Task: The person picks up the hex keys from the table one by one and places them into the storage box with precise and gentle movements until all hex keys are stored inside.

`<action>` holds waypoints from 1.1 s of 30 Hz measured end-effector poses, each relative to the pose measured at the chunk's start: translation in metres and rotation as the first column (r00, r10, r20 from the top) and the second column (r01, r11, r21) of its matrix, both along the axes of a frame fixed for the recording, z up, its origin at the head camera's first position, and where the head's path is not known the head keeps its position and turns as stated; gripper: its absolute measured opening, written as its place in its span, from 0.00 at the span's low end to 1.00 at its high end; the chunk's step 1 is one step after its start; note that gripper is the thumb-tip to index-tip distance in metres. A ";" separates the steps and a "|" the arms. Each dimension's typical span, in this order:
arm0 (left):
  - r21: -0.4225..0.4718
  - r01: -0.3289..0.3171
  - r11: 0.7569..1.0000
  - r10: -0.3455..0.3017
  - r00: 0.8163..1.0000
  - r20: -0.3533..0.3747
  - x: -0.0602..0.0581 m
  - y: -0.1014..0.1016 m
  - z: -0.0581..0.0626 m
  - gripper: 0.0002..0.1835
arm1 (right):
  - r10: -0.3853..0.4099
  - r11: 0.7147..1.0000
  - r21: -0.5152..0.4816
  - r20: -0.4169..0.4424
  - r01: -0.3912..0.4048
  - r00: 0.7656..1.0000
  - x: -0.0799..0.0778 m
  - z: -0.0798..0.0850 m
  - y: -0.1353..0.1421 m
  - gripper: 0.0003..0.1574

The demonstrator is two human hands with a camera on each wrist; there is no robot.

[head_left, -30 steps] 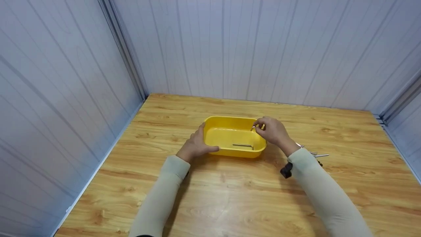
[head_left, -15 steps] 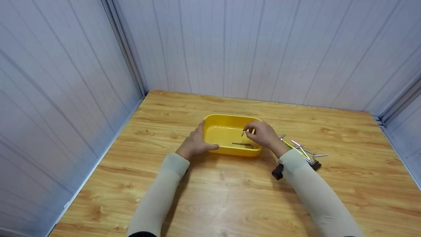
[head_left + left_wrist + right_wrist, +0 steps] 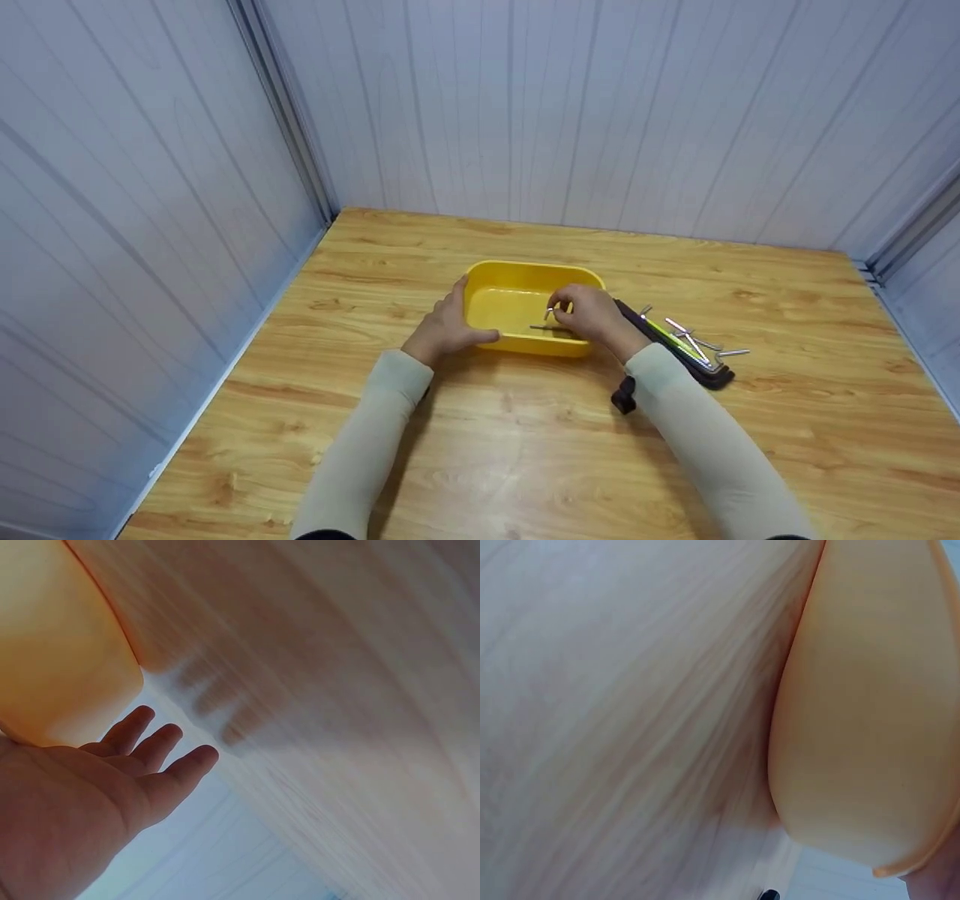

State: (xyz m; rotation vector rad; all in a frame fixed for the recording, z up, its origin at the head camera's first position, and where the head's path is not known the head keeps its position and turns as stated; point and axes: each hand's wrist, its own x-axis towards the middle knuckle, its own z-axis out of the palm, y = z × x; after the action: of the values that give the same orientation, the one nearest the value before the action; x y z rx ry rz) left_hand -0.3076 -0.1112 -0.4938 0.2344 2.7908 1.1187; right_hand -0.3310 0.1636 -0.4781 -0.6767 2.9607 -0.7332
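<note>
A yellow plastic box [image 3: 529, 271] stands on the wooden table. My left hand [image 3: 448, 326] rests against its left end, thumb along the near rim; in the left wrist view the fingers [image 3: 180, 772] are spread and nearly straight beside the wall. Over the box's right part, my right hand [image 3: 589, 311] pinches a small silver hex key [image 3: 548, 313], its bent tip showing and the remainder hidden by the fingers. Another hex key [image 3: 538, 327] lies on the box floor below, partly covered by that hand. The right wrist view shows mostly the box's outer wall [image 3: 862, 705].
Right of the box lies a black hex key holder [image 3: 634, 316] with a yellow-green strip. Several loose silver hex keys [image 3: 690, 341] lie on and beside it. White panel walls [image 3: 480, 112] bound the table at the back and both sides.
My right hand has moved left and a little lower, from the box's right rim to over its inside, still pinching the hex key. The holder has come into view. My left hand stays in place.
</note>
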 end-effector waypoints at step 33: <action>0.025 -0.009 1.000 0.010 1.000 -0.001 0.005 -0.001 -0.001 0.67 | 0.027 0.971 0.233 0.098 -0.049 0.995 -0.001 -0.003 -0.006 0.05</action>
State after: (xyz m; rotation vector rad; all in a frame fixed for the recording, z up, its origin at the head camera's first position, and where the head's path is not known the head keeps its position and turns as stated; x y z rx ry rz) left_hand -0.3031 -0.1125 -0.4946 0.2248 2.7834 1.1571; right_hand -0.3323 0.1574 -0.4815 -0.6594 2.8743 -0.3897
